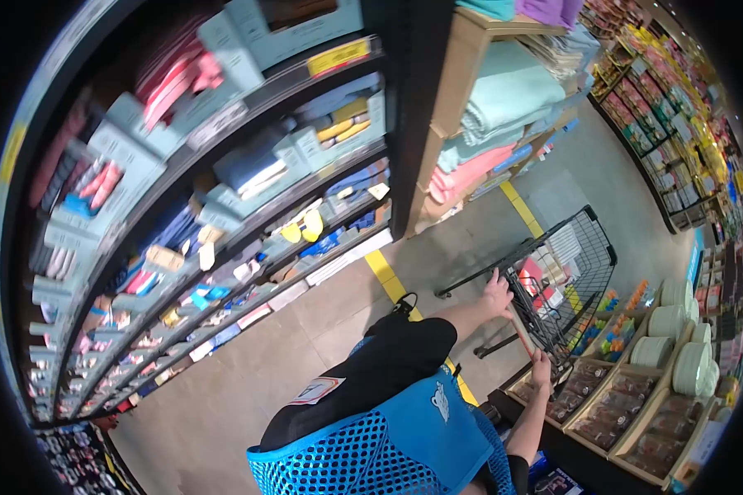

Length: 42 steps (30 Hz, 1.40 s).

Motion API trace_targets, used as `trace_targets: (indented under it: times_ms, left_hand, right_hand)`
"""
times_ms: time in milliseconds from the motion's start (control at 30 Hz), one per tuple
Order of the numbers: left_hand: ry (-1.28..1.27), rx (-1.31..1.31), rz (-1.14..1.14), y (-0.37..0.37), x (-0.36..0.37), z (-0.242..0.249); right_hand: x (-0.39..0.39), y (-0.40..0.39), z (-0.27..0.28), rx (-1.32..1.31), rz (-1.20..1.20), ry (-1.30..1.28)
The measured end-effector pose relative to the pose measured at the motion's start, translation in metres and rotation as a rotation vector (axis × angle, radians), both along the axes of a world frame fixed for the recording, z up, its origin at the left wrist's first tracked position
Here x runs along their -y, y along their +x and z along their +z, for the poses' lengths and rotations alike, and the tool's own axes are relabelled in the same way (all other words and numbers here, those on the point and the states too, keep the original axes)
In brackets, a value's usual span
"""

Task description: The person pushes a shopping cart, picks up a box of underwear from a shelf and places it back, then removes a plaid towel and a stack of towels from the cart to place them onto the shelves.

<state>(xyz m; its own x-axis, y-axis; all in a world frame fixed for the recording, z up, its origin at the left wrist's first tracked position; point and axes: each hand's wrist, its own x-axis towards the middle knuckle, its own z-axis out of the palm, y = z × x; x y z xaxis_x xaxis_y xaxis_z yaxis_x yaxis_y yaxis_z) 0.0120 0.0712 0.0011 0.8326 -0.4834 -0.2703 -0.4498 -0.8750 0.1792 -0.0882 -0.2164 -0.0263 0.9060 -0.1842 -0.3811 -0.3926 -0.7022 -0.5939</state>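
A black wire shopping cart (600, 233) stands ahead of me, with red-and-white packages (537, 276) inside it. My left hand (497, 297) is closed over the left end of the cart's handle (523, 333). At the handle's right end, my right hand (541, 370) is wrapped round the bar. The undersides of both hands are hidden, and what the packages are is too small to tell.
Tall shelves (248, 115) with boxed textiles line the left. Folded towels (512, 91) fill a wooden rack ahead. Close on the right, a wooden display (611, 412) holds packaged brown goods and white round containers (693, 367). A yellow line (384, 272) crosses the floor.
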Motion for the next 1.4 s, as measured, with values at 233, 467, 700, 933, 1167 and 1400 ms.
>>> trace_targets:
  times_ms: [233, 467, 700, 933, 1167, 1400]
  left_hand:
    - [-0.196, 0.418, 0.112, -0.075, -0.082, -0.048]
    - [-0.065, 0.145, -0.080, -0.197, -0.162, 0.016]
    - [-0.214, 0.122, -0.054, -0.333, -0.216, 0.024]
    - [-0.245, -0.263, 0.016, -0.397, -0.275, -0.001]
    - [-0.472, 0.139, -0.094, -0.454, -0.327, 0.000]
    - [-0.366, 0.013, -0.044, -0.480, -0.341, 0.016]
  right_hand:
    - [-0.089, -0.076, 0.014, 0.061, 0.221, 0.072]
    - [-0.149, -0.204, 0.052, -0.075, 0.167, 0.078]
    - [-0.202, -0.325, 0.068, -0.099, 0.012, 0.220]
    - [-0.260, -0.418, 0.072, -0.196, -0.073, 0.300]
    - [-0.287, -0.388, 0.145, -0.192, -0.034, 0.568]
    - [-0.243, -0.290, -0.043, -0.115, -0.405, 0.480]
